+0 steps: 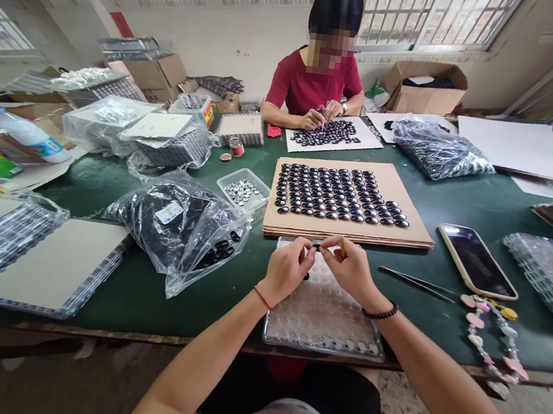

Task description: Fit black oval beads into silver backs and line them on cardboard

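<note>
Above the far edge of a clear plastic tray with round cells (327, 307), my left hand (285, 268) and my right hand (352, 270) meet fingertip to fingertip. Both are closed in a pinch on a small black piece (316, 247), mostly hidden by the fingers. Another dark piece (306, 276) shows beside my left fingers. Just beyond, rows of shiny black oval pieces (341, 195) lie on stacked cardboard sheets (349, 229). Some cells along the tray's near edge hold round, silvery pieces (347, 345).
Left are a plastic bag of black pieces (174, 221) and an open box of small silver parts (243, 189). Tweezers (416, 282), a phone (476, 258) and a beaded string (490, 334) lie right. Across the table, a person (316, 84) handles black pieces on a white board.
</note>
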`<state>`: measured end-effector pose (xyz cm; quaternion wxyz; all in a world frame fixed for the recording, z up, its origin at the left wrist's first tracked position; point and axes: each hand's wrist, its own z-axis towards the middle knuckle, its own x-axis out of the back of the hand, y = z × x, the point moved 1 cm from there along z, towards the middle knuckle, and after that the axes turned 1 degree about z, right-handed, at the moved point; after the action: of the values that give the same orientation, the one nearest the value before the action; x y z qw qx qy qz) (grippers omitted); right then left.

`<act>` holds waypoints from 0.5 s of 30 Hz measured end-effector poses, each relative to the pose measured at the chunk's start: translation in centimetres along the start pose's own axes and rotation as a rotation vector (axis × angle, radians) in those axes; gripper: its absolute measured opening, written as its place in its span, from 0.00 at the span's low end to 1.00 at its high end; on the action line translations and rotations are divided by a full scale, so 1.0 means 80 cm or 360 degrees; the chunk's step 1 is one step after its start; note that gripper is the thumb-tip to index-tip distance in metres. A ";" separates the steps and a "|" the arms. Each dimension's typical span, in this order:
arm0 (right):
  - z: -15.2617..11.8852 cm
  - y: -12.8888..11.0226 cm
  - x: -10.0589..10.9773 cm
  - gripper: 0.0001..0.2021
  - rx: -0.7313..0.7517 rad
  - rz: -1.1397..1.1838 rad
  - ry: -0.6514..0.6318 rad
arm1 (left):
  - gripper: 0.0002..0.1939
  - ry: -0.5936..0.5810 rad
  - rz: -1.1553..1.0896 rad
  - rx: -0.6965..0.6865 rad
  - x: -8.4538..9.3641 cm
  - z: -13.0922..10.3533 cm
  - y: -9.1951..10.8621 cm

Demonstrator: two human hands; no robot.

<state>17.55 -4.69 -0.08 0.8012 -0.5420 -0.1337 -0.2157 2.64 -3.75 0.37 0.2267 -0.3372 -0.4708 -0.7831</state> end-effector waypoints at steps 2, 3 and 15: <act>0.001 0.000 0.001 0.03 -0.0026 0.0014 -0.0011 | 0.08 0.0003 -0.0057 0.0021 -0.001 0.000 -0.001; 0.001 -0.001 0.001 0.02 -0.0037 0.0027 -0.0019 | 0.08 0.0011 -0.0091 0.0032 -0.001 0.000 -0.002; 0.005 0.003 0.002 0.06 -0.0259 0.0462 -0.0090 | 0.12 0.0074 -0.0275 0.0084 0.000 0.004 -0.005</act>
<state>17.86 -4.24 -0.05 0.7732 -0.6246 -0.0585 -0.0926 2.45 -3.26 0.27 0.1781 -0.2709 -0.5132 -0.7947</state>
